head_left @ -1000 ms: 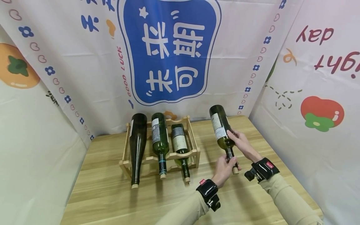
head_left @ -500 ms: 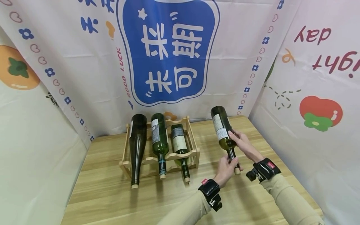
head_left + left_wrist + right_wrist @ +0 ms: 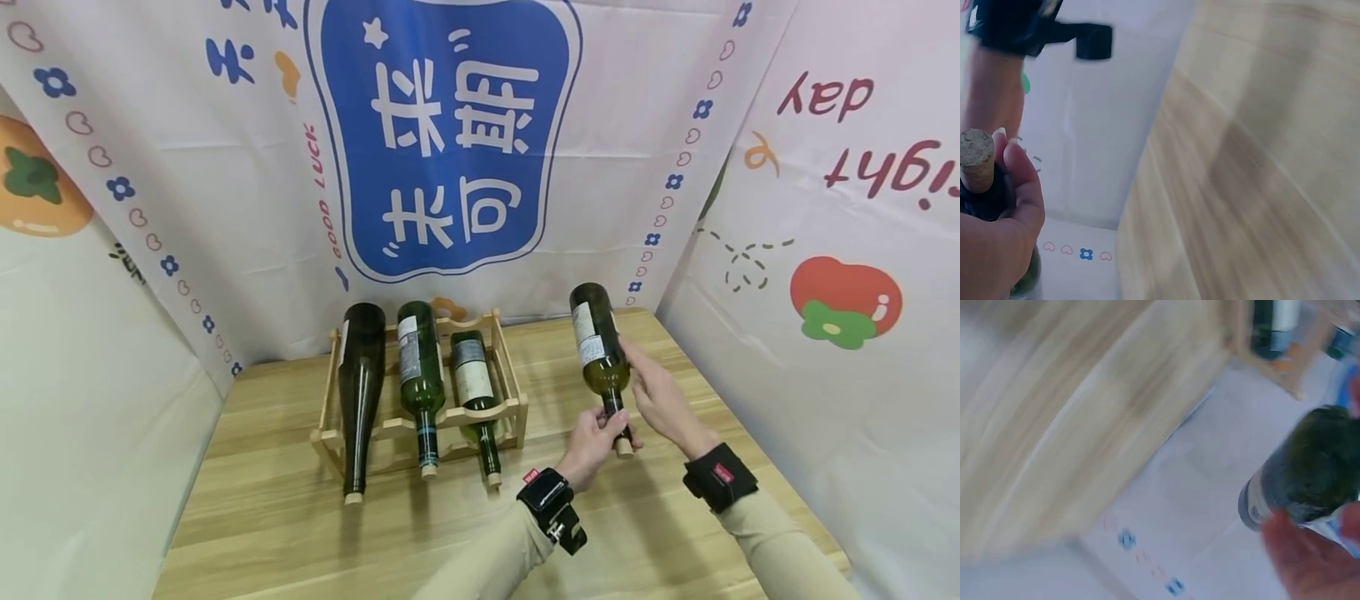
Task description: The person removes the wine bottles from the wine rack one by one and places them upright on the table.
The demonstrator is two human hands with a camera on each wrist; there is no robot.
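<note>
A green wine bottle [image 3: 602, 342] with a white label is held up over the right part of the table, base away from me and neck tilted down towards me. My left hand [image 3: 588, 446] grips its neck, just behind the cork [image 3: 624, 447]; the left wrist view shows the thumb curled round the neck below the cork [image 3: 977, 164]. Along the bottle's right side lies my right hand [image 3: 663, 404], fingers fairly straight and touching the glass near the shoulder. In the right wrist view, blurred fingertips of that hand [image 3: 1313, 562] spread beside the bottle [image 3: 1313, 469].
Left of the hands, a wooden wine rack [image 3: 517, 406] stands on the wooden table [image 3: 255, 467]. In it lie a dark long-necked bottle [image 3: 362, 358], a green bottle [image 3: 422, 392] and a smaller green bottle [image 3: 472, 379], necks towards me. Printed cloth walls [image 3: 622, 208] enclose the table.
The bottle has shifted slightly right and turned more in line with my view. My right hand's thumb has come off the label, and that hand has moved to the bottle's right side.
</note>
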